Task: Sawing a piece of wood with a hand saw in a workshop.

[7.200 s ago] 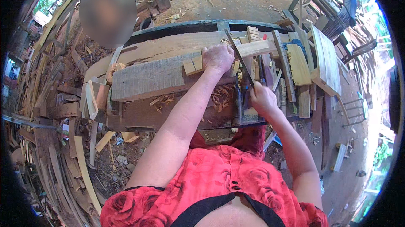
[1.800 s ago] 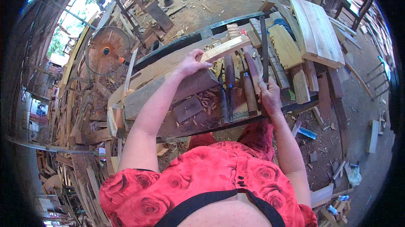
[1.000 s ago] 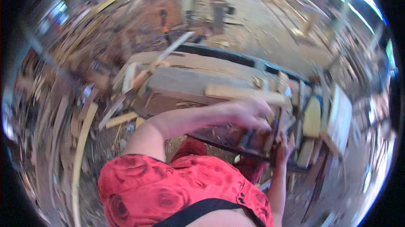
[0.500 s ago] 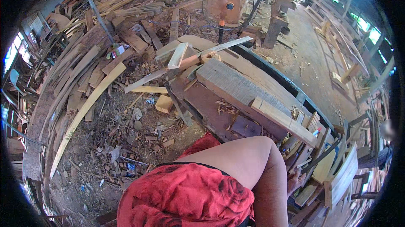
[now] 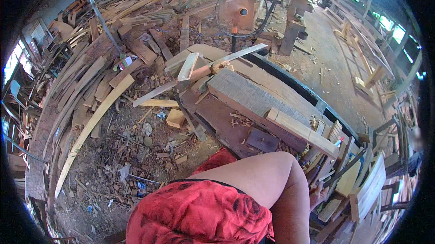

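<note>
My bent bare limb [image 5: 253, 171], seemingly a leg with its knee raised, crosses the lower middle beside red rose-patterned cloth [image 5: 199, 212]. Past it on the right, what looks like my right hand [image 5: 318, 195] shows in small part, low among wooden offcuts. Its fingers are too hidden to tell whether they hold anything. A dark narrow bar [image 5: 345, 167] slants up from close beside it. Nearby lie a pale board [image 5: 369, 189] and a small wood block [image 5: 330, 210]. My left hand is out of view.
Ahead is a low workbench [image 5: 226, 128] bearing a thick grey timber beam [image 5: 253, 99], a pale wooden batten [image 5: 303, 133] and shavings. A round caged fan [image 5: 242, 12] stands beyond. Stacked planks [image 5: 77, 90] line the left, and scraps litter the ground [image 5: 131, 153].
The view has tilted slightly, so the bench and planks sit a little differently in the picture. My limb and the partly hidden hand stay in nearly the same place.
</note>
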`<state>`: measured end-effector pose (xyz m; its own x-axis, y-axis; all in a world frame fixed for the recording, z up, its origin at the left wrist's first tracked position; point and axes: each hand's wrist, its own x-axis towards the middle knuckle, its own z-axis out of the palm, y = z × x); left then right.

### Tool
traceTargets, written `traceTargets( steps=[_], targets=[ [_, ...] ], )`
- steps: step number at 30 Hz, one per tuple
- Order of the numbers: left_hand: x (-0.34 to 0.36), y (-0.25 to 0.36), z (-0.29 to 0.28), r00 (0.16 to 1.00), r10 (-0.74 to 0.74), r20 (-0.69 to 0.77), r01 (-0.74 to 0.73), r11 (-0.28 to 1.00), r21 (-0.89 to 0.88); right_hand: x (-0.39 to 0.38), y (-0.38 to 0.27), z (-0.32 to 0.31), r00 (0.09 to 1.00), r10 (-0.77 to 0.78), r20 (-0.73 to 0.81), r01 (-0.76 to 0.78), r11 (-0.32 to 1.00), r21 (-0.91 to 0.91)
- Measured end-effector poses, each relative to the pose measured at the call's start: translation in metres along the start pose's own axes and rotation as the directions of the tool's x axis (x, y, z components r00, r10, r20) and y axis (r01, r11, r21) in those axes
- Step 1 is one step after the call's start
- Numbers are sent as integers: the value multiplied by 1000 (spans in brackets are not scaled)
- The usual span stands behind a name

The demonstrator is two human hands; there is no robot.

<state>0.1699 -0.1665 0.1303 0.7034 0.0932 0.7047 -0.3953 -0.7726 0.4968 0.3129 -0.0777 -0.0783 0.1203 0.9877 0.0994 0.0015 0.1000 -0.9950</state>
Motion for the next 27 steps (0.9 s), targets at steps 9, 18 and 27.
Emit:
traceTargets(
  steps=[9,18,27],
  targets=[
    [0,27,-16,986,-158,-48,161,985,62,4,8,19,999,5,53,-7,1000,27],
    [11,55,-31,948,-299,-107,310,944,113,2,6,30,997,23,76,-25,999,31],
    [34,78,-43,929,-360,-88,367,927,82,-2,0,28,997,25,68,-28,999,43]
  ],
)
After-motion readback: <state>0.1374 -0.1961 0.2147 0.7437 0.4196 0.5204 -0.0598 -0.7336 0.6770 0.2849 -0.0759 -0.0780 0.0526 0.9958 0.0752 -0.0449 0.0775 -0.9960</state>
